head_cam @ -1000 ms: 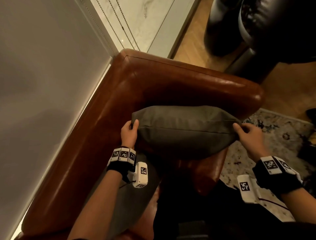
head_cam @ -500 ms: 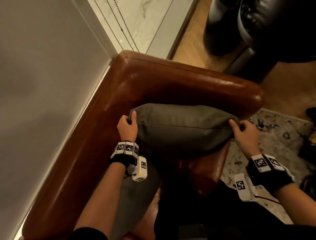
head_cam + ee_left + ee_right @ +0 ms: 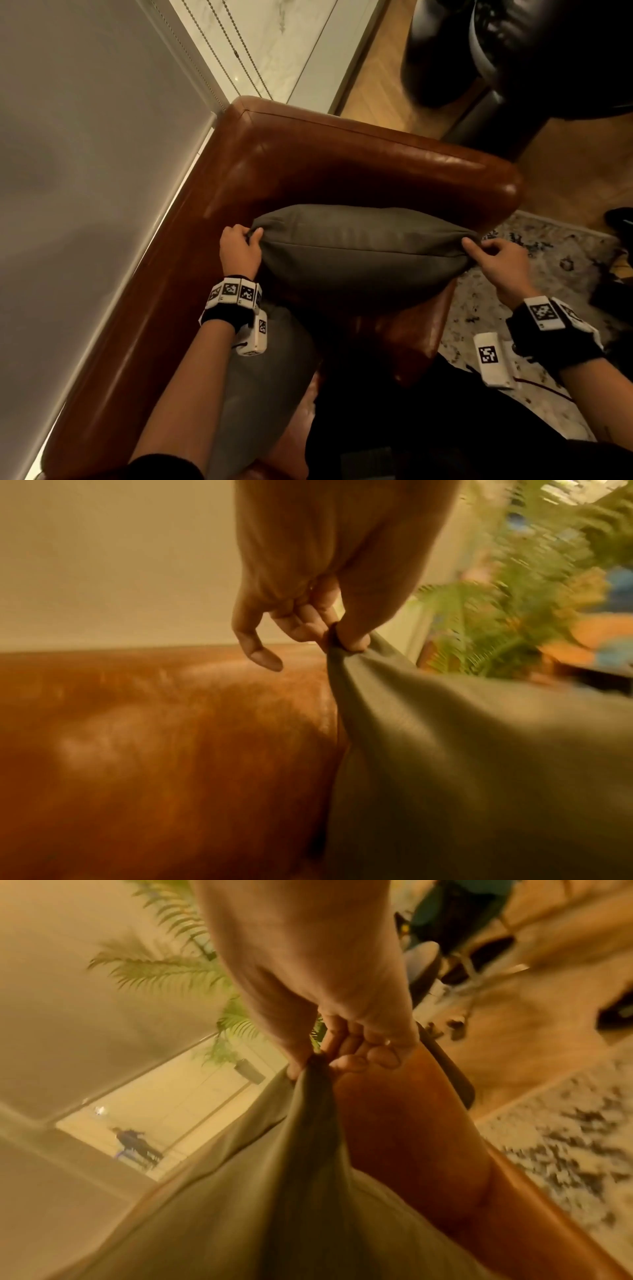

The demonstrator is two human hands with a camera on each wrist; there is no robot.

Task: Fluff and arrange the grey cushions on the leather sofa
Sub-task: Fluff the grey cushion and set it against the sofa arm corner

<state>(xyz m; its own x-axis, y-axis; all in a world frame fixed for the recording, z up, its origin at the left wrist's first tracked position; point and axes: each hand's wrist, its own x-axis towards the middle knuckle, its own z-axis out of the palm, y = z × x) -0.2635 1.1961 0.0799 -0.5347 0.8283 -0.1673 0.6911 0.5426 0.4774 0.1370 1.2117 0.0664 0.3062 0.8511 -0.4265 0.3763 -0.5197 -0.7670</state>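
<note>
A grey cushion (image 3: 359, 253) stands on edge in the corner of the brown leather sofa (image 3: 308, 164), against the armrest. My left hand (image 3: 251, 236) pinches its top left corner; the left wrist view shows thumb and fingers (image 3: 337, 634) nipping the fabric (image 3: 462, 750). My right hand (image 3: 474, 245) pinches the top right corner, and the right wrist view has its fingers (image 3: 315, 1058) bunching the cloth (image 3: 274, 1177). A second grey cushion (image 3: 260, 387) lies on the seat below my left forearm.
A pale wall (image 3: 85, 205) runs behind the sofa back, with a window sill and blind cords (image 3: 219, 51). A dark leather chair (image 3: 513, 51) stands on wood floor beyond the armrest. A patterned rug (image 3: 513, 308) lies at right. Green plants (image 3: 514, 601) stand nearby.
Both hands have shifted from gripping the cushion's sides to pinching its top corners, pulling them outward. The cushion looks wider and tauter, still in the sofa corner.
</note>
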